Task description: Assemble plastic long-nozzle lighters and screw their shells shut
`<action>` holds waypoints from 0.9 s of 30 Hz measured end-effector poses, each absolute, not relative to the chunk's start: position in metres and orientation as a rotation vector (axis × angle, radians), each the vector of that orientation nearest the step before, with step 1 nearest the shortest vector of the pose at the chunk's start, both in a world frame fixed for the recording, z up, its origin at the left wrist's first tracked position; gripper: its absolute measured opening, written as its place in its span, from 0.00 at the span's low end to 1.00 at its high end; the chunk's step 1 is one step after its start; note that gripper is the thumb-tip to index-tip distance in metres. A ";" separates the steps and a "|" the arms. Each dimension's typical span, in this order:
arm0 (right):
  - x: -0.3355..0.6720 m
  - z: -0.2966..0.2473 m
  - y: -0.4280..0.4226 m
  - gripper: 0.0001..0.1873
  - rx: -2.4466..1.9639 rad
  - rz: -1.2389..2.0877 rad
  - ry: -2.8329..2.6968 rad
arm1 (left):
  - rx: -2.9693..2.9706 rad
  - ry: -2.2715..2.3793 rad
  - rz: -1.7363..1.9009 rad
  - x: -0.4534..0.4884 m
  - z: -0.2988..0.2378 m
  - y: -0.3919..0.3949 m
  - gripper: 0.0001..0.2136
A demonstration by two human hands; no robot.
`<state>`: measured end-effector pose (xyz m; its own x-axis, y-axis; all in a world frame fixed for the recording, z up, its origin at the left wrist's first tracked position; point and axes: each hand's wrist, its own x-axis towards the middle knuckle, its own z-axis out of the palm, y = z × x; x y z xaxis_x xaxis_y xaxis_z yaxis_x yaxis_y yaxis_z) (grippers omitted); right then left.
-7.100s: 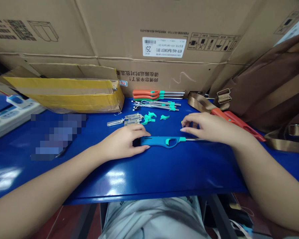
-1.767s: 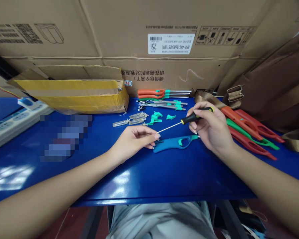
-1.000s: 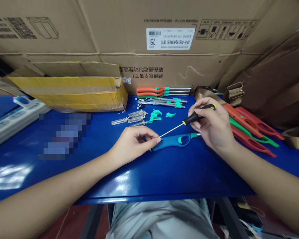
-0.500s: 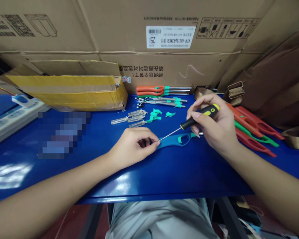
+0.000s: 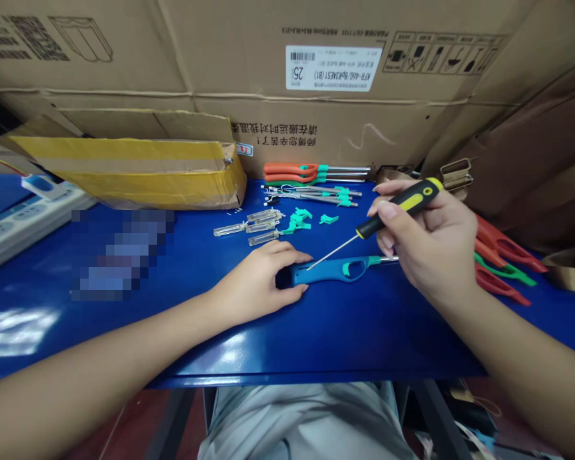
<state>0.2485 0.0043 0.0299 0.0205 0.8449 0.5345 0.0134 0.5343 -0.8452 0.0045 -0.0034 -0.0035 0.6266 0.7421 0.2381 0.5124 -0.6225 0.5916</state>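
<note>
A blue long-nosed lighter [image 5: 330, 271] with a teal trigger lies flat on the blue table [image 5: 316, 332]. My left hand [image 5: 261, 281] grips its handle end, thumb and fingers on either side. My right hand [image 5: 429, 239] holds a black-and-yellow screwdriver [image 5: 397, 207] slanted down to the left. The thin shaft's tip touches the lighter body just right of my left fingers.
Behind lie clear parts [image 5: 249, 227], teal trigger pieces [image 5: 299, 220], metal rod assemblies [image 5: 316, 195] and orange lighters [image 5: 306, 171]. Red and green shells [image 5: 503, 259] sit to the right. A taped box [image 5: 134, 172], a power strip [image 5: 19, 211] and large cartons [image 5: 268, 64] surround the area.
My left hand let go of the screwdriver tip and closed on the lighter's handle end. My right hand rose and swung the screwdriver so its tip rests on the lighter body.
</note>
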 end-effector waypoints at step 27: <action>0.235 0.023 -0.020 0.06 -0.725 0.699 -1.661 | 2.439 0.877 0.597 0.011 -0.002 -0.020 0.18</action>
